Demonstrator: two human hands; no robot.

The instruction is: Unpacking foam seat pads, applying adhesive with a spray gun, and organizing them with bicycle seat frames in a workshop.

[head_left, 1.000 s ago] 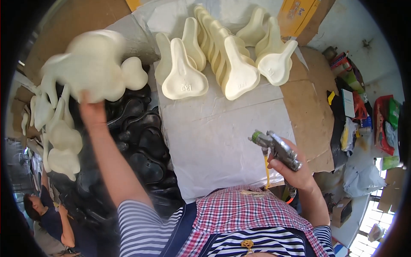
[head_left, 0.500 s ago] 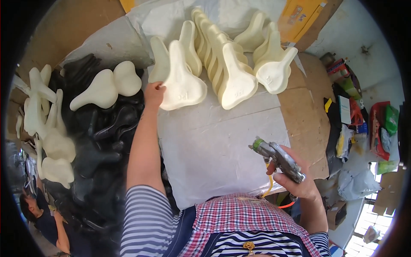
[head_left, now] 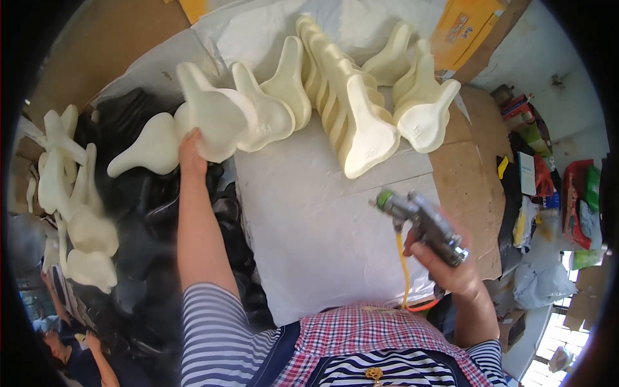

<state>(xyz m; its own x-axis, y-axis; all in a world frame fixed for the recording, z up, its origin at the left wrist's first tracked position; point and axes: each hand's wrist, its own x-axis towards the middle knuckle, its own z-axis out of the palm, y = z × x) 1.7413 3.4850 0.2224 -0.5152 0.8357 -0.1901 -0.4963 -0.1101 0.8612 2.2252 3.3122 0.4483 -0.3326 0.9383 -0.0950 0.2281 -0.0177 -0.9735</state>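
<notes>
My left hand (head_left: 193,156) grips the wide end of a cream bicycle saddle pad (head_left: 218,122), held up left of the worktable over the pile of black pieces. Just right of it another saddle pad (head_left: 264,119) rests at the table's far left, partly covered by the held one. In my right hand (head_left: 454,267) is a metal spray gun (head_left: 429,226) with a green ring at its nozzle end. It points to the upper left, over the paper-covered table (head_left: 322,238), and a yellow hose (head_left: 403,271) hangs below it.
A row of nested saddle pads (head_left: 367,138) and a smaller group (head_left: 422,122) stand at the table's far side. Black saddle-shaped pieces (head_left: 142,232) fill the left, with cream pads (head_left: 93,232) beyond. Bags and boxes (head_left: 525,174) line the right. Another person (head_left: 74,351) works at lower left.
My left hand has lifted a saddle pad and carried it left, off the table edge. The spray gun stays in my right hand, slightly shifted. The view has moved a little.
</notes>
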